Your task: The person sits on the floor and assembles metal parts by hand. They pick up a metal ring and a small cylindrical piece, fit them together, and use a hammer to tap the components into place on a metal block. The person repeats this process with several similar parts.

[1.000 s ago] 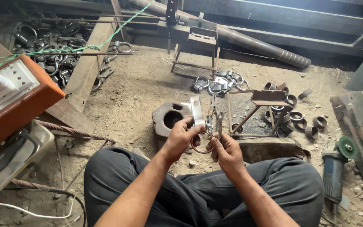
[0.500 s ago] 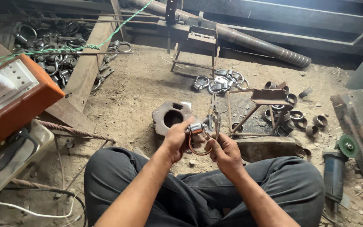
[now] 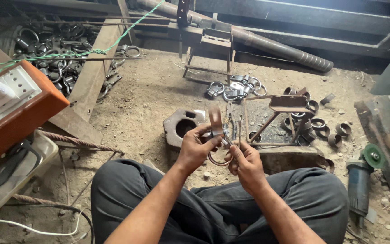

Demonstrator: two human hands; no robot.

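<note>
I sit cross-legged on a dirt floor, both hands held over my knees. My left hand [image 3: 196, 147] grips a small metal clamp piece [image 3: 215, 121]: a flat upright strip joined to a round ring [image 3: 219, 159] that hangs below it. My right hand [image 3: 245, 163] pinches the ring's right side and also holds a thin metal rod [image 3: 239, 131] that stands up from the fist. The two hands touch at the ring.
A square metal block with a hole [image 3: 181, 128] lies just ahead. A small angle-iron stand [image 3: 281, 118] and short pipe rings [image 3: 326, 126] are to the right, finished clamps [image 3: 235, 88] beyond. An angle grinder [image 3: 361, 180] lies right; an orange box [image 3: 12, 108] left.
The flat strip, upright a second ago and then lowered between the hands, is raised again in my left hand. Both hands stay in the same place.
</note>
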